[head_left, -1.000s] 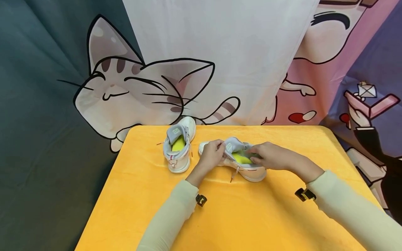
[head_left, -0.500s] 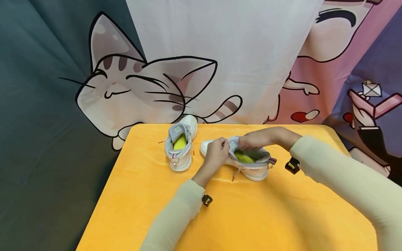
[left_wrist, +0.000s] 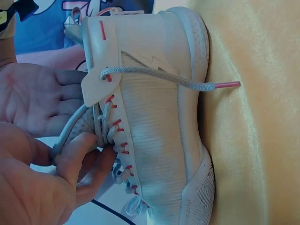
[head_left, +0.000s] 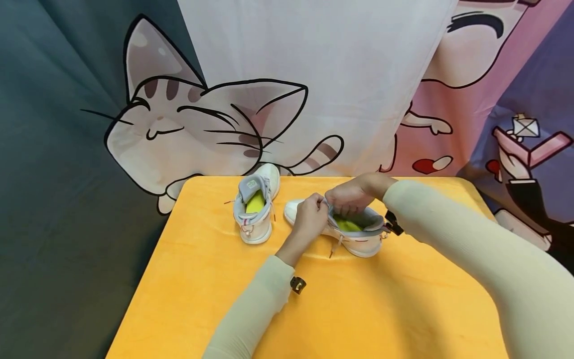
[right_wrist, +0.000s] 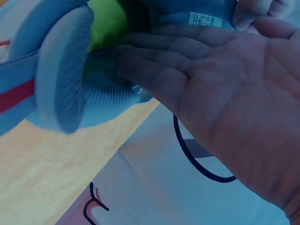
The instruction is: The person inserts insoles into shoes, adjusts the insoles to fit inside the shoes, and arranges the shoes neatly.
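A pale sneaker (head_left: 364,247) lies with its toe to the left, its collar wide and a yellow-green insole (head_left: 348,226) inside. My left hand (head_left: 308,219) pinches the sneaker's tongue (left_wrist: 79,129) between thumb and fingers, beside the laces, in the left wrist view. My right hand (head_left: 352,195) reaches over the far side of the collar. The right wrist view has the right palm facing the camera and mostly straight fingers (right_wrist: 159,58) dipping into the opening; a label shows on the tongue's inner face. One loose lace (left_wrist: 154,74) hangs down the sneaker's side.
A matching sneaker (head_left: 256,232) stands to the left, toe away from me, also with a yellow-green insole. Both are on a yellow cloth-covered table (head_left: 350,309). A printed cartoon curtain (head_left: 358,89) hangs right behind the table's back edge.
My right hand has moved from the heel end of the opening leftward to the tongue, uncovering the heel. My left hand keeps its pinch, having shifted slightly right.
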Tool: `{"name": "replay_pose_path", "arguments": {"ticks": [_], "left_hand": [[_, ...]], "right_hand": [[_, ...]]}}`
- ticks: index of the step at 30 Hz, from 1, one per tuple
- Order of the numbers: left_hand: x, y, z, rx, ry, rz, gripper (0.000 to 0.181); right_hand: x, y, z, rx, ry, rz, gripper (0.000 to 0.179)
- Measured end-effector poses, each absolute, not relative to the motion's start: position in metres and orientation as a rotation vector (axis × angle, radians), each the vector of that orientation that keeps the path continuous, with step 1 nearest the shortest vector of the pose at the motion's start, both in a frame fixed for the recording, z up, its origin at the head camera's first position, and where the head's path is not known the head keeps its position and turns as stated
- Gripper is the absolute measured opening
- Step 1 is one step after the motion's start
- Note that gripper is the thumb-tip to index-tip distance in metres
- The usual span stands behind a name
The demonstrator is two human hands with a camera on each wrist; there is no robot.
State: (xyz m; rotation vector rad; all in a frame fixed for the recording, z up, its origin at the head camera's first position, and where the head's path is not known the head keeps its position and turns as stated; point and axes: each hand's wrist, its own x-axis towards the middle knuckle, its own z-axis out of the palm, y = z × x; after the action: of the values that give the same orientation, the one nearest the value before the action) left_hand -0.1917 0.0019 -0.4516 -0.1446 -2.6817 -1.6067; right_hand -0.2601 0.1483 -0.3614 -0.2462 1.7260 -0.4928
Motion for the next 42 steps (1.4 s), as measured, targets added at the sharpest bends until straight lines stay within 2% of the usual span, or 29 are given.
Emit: {"name": "replay_pose_path", "arguments": {"ticks": [9, 14, 17, 28, 38, 42], "left_hand": [[-0.195, 0.0, -0.462, -0.194, -2.685, -1.745, 0.025], [-0.194, 0.002, -0.464, -0.18, -2.676, -1.761, 0.023], [-0.193, 0.003, -0.465, -0.181, -2.683, -1.741, 0.022], [-0.193, 0.0, -0.467, -0.161, -2.648, -1.726, 0.02], [-0.191, -0.001, -0.463, -0.185, -2.668, -1.656, 0.02], [-0.192, -0.003, -0.463, -0.156, -2.652, -1.676, 0.019]], "right_hand": [[-0.272, 0.15, -0.377, -0.203, 1.706, -0.496, 0.068], [-0.274, 0.149, -0.386, -0.16, 1.669, -0.469, 0.046], [-0.275, 0.148, -0.391, -0.132, 1.655, -0.437, 0.039], [-0.271, 0.145, -0.398, -0.178, 1.693, -0.464, 0.033], [-0.263, 0.148, -0.395, -0.2, 1.762, -0.514, 0.046], [-0.259, 0.15, -0.387, -0.204, 1.772, -0.526, 0.036]]}}
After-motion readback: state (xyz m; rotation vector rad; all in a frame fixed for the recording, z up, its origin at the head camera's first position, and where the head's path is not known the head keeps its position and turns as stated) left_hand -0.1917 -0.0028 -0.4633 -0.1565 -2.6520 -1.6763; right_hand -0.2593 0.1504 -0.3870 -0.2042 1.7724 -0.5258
